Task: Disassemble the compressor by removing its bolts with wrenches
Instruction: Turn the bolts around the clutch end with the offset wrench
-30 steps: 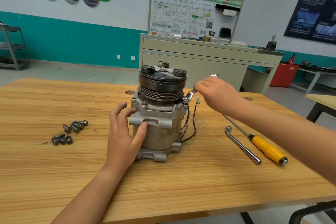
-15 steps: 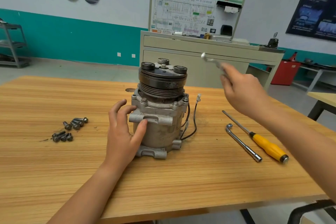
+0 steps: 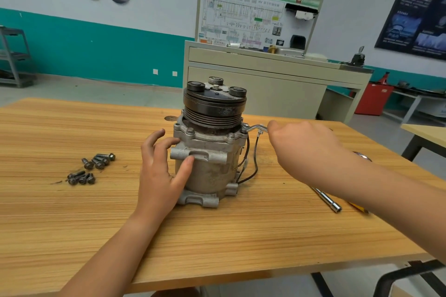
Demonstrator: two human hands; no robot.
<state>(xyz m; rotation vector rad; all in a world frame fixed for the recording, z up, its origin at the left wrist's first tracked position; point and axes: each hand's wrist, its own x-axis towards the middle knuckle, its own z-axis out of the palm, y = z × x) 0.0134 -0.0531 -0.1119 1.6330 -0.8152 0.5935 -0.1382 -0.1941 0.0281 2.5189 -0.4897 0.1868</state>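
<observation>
A grey metal compressor (image 3: 207, 152) with a black pulley on top stands upright in the middle of the wooden table (image 3: 217, 236). My left hand (image 3: 160, 169) rests against its left side, fingers spread, thumb on a mounting lug. My right hand (image 3: 304, 149) grips a silver wrench (image 3: 255, 127) whose head sits on a bolt (image 3: 244, 126) at the compressor's upper right flange. Further flange bolts (image 3: 190, 130) show on the near side.
Several loose bolts (image 3: 93, 167) lie on the table to the left. An L-shaped socket wrench (image 3: 328, 199) and a yellow-handled screwdriver (image 3: 359, 207), partly hidden by my right arm, lie to the right. A beige cabinet (image 3: 265, 84) stands behind the table.
My right hand, which had lifted the wrench off into the air, has come back down and set its head on the upper right bolt. The left hand has stayed put.
</observation>
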